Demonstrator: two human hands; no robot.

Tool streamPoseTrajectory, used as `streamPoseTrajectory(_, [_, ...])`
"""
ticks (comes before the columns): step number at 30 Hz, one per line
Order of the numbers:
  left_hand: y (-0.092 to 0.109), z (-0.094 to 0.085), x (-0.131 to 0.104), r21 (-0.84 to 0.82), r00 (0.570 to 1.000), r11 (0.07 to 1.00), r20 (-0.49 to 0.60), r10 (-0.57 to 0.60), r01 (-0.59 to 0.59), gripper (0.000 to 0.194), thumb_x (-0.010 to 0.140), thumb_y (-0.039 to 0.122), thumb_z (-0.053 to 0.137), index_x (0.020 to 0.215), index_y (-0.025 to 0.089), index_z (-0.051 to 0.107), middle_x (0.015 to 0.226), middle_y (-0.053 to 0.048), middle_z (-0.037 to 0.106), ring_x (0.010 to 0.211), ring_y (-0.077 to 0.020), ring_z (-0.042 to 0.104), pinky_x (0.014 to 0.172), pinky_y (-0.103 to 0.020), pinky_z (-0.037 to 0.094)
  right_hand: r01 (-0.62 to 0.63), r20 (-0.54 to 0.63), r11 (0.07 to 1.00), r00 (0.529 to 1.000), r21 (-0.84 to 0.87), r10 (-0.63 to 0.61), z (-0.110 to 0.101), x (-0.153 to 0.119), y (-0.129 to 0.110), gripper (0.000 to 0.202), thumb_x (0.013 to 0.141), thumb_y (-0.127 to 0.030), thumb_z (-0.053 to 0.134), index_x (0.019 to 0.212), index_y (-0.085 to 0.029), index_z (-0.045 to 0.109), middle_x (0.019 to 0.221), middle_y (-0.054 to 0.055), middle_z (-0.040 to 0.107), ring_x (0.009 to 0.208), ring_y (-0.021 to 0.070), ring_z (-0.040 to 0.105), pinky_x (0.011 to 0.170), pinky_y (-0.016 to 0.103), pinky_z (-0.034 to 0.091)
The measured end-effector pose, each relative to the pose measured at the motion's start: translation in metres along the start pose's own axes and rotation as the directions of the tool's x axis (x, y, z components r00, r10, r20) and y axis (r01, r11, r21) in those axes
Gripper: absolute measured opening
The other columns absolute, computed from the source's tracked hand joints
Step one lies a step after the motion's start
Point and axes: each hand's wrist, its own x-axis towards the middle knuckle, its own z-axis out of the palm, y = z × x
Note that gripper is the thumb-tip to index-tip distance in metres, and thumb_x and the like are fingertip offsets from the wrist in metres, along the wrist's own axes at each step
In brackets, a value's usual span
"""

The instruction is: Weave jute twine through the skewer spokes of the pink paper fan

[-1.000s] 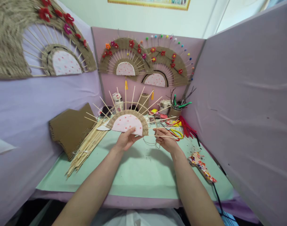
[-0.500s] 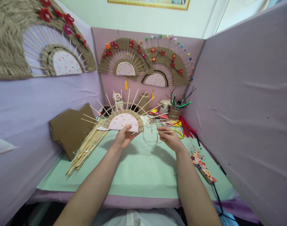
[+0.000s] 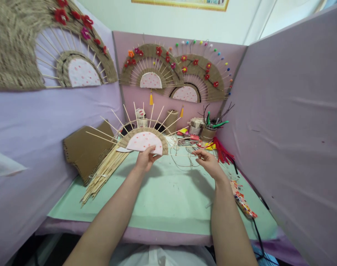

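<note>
My left hand grips the lower edge of a half-round fan frame, thumb in front. The frame has a white half-circle centre with pink dots, a woven twine band around it, and thin bamboo sticks spreading outward like rays. A strand of twine loops down to the right of the frame. My right hand is closed in a pinch at the tips of the lowest right sticks, with twine at its fingers. Exactly what lies between the fingertips is too small to see clearly.
Left on the green table lie bundled bamboo sticks and brown cardboard. A twine spool and a pot with green-handled pliers stand behind. Red strips and a patterned corded tool are right. Decorated fans hang behind.
My right hand has moved a little to the right, away from the frame, along the lowest sticks. My left hand still holds the frame, which looks slightly turned. The view has shifted slightly.
</note>
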Motion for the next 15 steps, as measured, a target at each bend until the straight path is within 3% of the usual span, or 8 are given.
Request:
streamPoseTrajectory(3, [-0.001,0.001,0.0,0.009,0.998,0.998,-0.021,0.055,-0.055,0.024,0.058,0.012,0.071,0.08,0.014,0.06,0.071,0.001,0.066,0.062,-0.0114,0.06,0.069,-0.033,0.053,0.036,-0.059,0.99,0.997,-0.133,-0.044,0.004,0.001,-0.001,0.019,0.067,-0.024,0.061,0.085,-0.02,0.066,0.082,0.002,0.057,0.065,0.0131,0.043,0.06,0.027,0.036])
streamPoseTrajectory(7, [-0.003,0.003,-0.001,0.013,0.993,0.993,-0.028,0.115,-0.114,0.026,0.058,0.013,0.072,0.081,0.015,0.061,0.074,0.001,0.066,0.064,-0.011,0.06,0.072,-0.033,0.052,0.072,-0.094,0.992,0.992,-0.103,-0.082,0.014,0.001,-0.007,0.018,0.071,-0.036,0.063,0.077,-0.019,0.067,0.074,0.004,0.058,0.062,0.014,0.045,0.057,0.027,0.036])
streamPoseTrajectory(11, [-0.003,0.006,-0.004,-0.011,0.99,0.99,-0.012,0.139,-0.139,0.028,0.058,0.011,0.072,0.083,0.017,0.061,0.075,0.002,0.066,0.066,-0.0109,0.059,0.075,-0.032,0.052,0.04,0.079,0.999,0.996,-0.023,-0.038,0.027,-0.002,-0.017,0.02,0.073,-0.037,0.062,0.079,-0.02,0.069,0.074,0.004,0.063,0.064,0.0154,0.05,0.057,0.027,0.038])
streamPoseTrajectory(15, [-0.003,0.008,-0.007,-0.042,0.99,0.99,0.024,0.137,-0.135,0.027,0.06,0.013,0.072,0.084,0.018,0.061,0.076,0.002,0.066,0.067,-0.0106,0.06,0.076,-0.033,0.052,0.004,0.271,0.999,0.963,0.04,-0.015,0.04,-0.006,-0.022,0.02,0.074,-0.036,0.061,0.083,-0.021,0.07,0.079,0.004,0.066,0.065,0.0145,0.052,0.059,0.027,0.039])
